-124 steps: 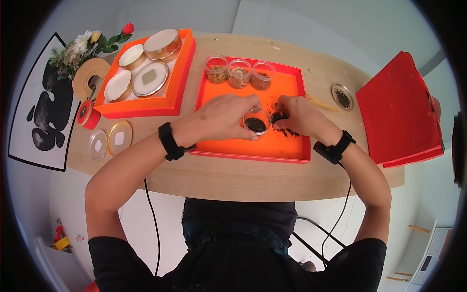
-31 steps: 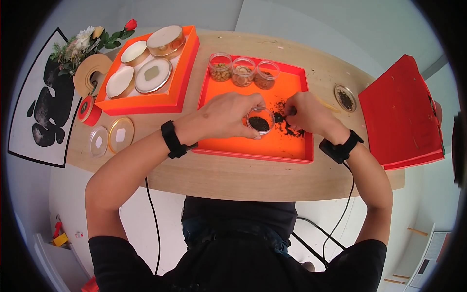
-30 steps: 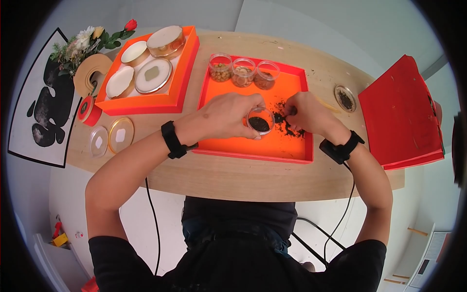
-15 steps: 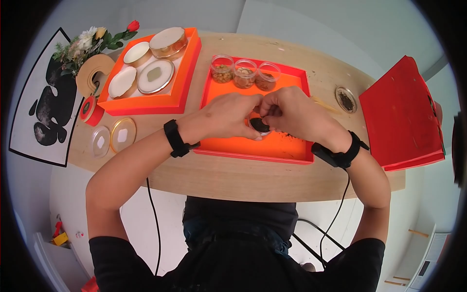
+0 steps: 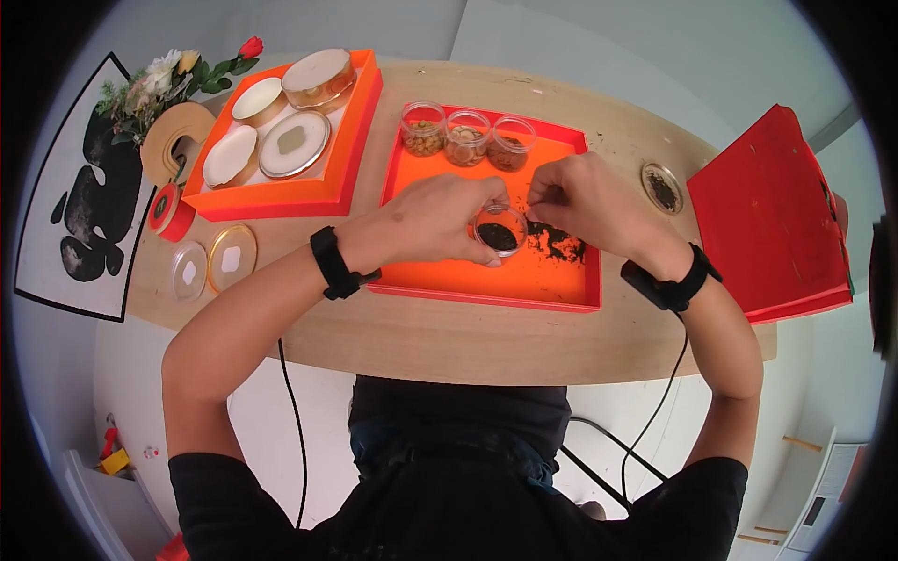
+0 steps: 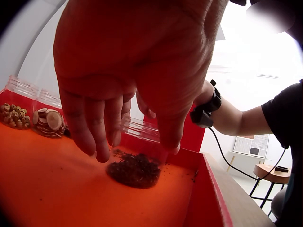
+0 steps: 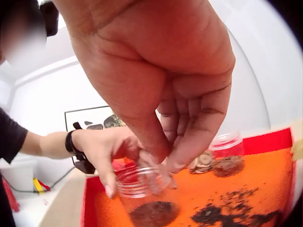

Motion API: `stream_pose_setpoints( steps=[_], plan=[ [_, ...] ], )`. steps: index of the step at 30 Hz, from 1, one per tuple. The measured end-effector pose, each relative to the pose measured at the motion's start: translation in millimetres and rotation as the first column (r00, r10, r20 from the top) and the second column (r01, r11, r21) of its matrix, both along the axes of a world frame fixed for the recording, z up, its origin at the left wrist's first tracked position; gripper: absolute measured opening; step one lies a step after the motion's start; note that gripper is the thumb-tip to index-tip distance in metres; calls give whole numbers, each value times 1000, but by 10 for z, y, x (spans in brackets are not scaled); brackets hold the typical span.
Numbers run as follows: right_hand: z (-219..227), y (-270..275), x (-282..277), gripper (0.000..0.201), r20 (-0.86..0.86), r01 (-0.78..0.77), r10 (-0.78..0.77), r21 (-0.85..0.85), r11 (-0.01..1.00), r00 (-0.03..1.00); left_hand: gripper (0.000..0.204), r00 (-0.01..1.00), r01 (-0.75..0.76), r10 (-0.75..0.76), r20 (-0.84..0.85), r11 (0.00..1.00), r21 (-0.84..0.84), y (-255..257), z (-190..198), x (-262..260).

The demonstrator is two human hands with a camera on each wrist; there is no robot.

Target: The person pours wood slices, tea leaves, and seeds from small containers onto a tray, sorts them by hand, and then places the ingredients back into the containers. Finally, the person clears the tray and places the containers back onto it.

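Note:
In the head view, the left hand (image 5: 447, 217) grips a clear jar (image 5: 497, 236) with dark shredded bits at its bottom, thumb and fingers on opposite sides. The jar is over the orange-red tray (image 5: 426, 280). Just right of its rim hangs the right hand (image 5: 587, 208), fingers bent and thumb tip near the fingertips; nothing can be made out between them. Loose dark bits (image 5: 561, 246) lie scattered below that hand. The left wrist view shows the jar (image 6: 135, 170) upright between thumb and fingers. The right wrist view has the right fingertips above the jar's far rim (image 7: 142, 182).
Three open jars (image 5: 467, 140) stand along the tray's back edge. A round dish (image 5: 663, 189) of dark bits and a red box (image 5: 772, 220) are at right. At left are an orange box (image 5: 271, 201) of round containers, two lids (image 5: 232, 260), tape and flowers.
Half a second ago the right hand was over the jar's mouth; it has since moved right, uncovering the jar and the scattered bits. The left hand keeps its grip on the jar.

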State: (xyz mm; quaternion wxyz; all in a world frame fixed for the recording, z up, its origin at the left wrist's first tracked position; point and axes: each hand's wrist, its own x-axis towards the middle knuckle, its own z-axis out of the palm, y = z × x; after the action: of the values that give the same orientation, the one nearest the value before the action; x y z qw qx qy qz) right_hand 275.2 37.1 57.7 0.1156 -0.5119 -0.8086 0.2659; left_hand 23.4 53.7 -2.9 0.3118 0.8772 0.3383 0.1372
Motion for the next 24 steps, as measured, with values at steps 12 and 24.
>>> stream_pose_setpoints(
  steps=[12,24],
  plan=[
    [-575,-57,316,10,858,-512,13,294,807,513,66,999,8,-8,-44,1000,-15,15,6,14],
    [-641,220,139,8,896,-443,134,76,893,424,68,1000,8,-8,11,1000,-17,15,-18,-4]
  ],
)
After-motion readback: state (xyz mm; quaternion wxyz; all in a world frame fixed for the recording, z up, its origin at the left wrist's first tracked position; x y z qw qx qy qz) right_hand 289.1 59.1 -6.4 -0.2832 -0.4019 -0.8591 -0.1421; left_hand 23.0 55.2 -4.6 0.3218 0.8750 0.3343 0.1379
